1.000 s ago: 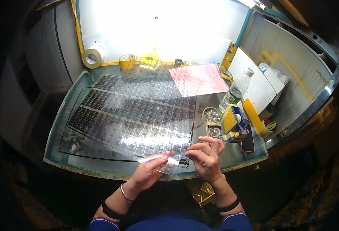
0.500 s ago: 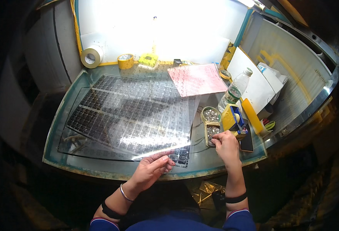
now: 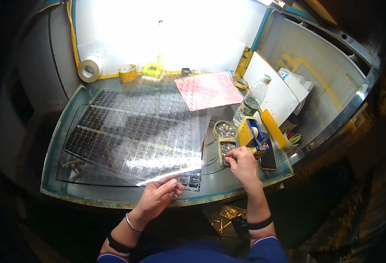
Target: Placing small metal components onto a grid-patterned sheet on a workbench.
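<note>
My left hand [image 3: 157, 198] is closed on the near edge of a clear printed film sheet [image 3: 171, 172], thumb on top and fingers underneath. The sheet shines where light strikes it and spreads over dark grid-patterned film [image 3: 96, 142] on the glass tabletop. My right hand [image 3: 244, 166] reaches down to a small rectangular tray [image 3: 220, 154] of tiny silvery pieces. Its thumb and forefinger are pinched together at the tray's right side. Whatever lies between those fingertips is too small to make out. A round dish [image 3: 215, 132] of similar pieces stands just beyond the tray.
Right of the trays are a blue-and-yellow tape dispenser [image 3: 245, 131], a plastic bottle [image 3: 250, 103] and a dark phone-like slab [image 3: 269, 160]. A pink sheet [image 3: 210, 92] lies farther back. Tape rolls, one white [image 3: 90, 69] and one yellow [image 3: 127, 73], stand along the back.
The whole view has shifted, so the table and both hands appear farther left. My hands keep the same places at the film edge and the tray.
</note>
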`<state>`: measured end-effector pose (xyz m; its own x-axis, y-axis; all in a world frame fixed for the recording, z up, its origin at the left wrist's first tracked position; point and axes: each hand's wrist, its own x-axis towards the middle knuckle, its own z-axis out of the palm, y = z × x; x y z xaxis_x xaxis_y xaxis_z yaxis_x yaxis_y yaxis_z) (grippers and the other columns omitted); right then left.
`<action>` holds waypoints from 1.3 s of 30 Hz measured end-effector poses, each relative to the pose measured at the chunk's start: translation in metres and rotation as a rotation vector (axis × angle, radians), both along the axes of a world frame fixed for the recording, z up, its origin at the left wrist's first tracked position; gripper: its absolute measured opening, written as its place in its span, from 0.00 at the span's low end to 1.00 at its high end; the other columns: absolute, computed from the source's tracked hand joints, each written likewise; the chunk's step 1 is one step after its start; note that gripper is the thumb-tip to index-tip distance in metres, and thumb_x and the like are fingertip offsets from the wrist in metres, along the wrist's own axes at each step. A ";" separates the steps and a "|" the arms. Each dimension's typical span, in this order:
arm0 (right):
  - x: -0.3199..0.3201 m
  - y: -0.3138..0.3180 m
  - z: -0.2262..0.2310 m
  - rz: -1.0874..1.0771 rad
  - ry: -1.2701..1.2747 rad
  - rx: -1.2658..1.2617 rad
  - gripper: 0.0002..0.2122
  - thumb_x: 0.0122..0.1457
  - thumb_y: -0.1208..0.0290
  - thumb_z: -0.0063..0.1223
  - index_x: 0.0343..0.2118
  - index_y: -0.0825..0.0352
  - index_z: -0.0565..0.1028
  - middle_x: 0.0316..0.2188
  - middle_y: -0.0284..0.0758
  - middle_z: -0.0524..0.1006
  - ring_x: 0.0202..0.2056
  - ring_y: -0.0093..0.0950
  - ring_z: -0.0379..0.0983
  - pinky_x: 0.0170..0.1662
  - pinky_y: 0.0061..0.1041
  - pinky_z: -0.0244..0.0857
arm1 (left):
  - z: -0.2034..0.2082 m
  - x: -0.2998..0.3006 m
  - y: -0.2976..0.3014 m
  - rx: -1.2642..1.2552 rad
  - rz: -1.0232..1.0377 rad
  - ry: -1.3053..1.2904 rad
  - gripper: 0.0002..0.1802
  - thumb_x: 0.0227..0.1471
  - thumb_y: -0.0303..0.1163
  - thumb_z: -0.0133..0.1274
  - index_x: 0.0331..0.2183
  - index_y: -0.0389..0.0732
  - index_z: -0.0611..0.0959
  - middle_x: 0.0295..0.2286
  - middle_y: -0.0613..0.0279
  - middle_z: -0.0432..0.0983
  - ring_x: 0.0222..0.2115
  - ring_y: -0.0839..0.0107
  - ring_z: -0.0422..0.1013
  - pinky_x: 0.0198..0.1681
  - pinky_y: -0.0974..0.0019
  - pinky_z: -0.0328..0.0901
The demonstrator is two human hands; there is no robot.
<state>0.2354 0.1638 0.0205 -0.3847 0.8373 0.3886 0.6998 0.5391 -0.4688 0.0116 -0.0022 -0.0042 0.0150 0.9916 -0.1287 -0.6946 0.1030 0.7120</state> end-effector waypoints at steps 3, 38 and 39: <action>-0.001 -0.001 0.000 0.004 -0.011 0.044 0.03 0.48 0.75 0.56 0.26 0.66 0.77 0.28 0.39 0.72 0.36 0.37 0.68 0.40 0.34 0.62 | 0.001 0.001 -0.001 -0.005 0.016 0.023 0.11 0.56 0.27 0.45 0.40 0.32 0.76 0.30 0.56 0.75 0.30 0.75 0.69 0.36 0.72 0.63; 0.001 -0.009 0.006 -0.002 0.253 -0.081 0.05 0.47 0.77 0.53 0.28 0.67 0.79 0.25 0.40 0.77 0.25 0.35 0.74 0.30 0.27 0.67 | 0.001 0.000 -0.001 0.007 0.000 0.028 0.10 0.57 0.28 0.46 0.37 0.32 0.77 0.31 0.56 0.75 0.30 0.76 0.69 0.35 0.74 0.64; 0.002 -0.008 0.005 -0.002 0.249 -0.076 0.05 0.47 0.77 0.53 0.28 0.67 0.79 0.24 0.40 0.77 0.25 0.35 0.73 0.30 0.28 0.67 | 0.003 0.002 -0.001 -0.008 0.013 0.031 0.10 0.56 0.27 0.45 0.36 0.32 0.77 0.30 0.56 0.75 0.29 0.75 0.69 0.35 0.73 0.63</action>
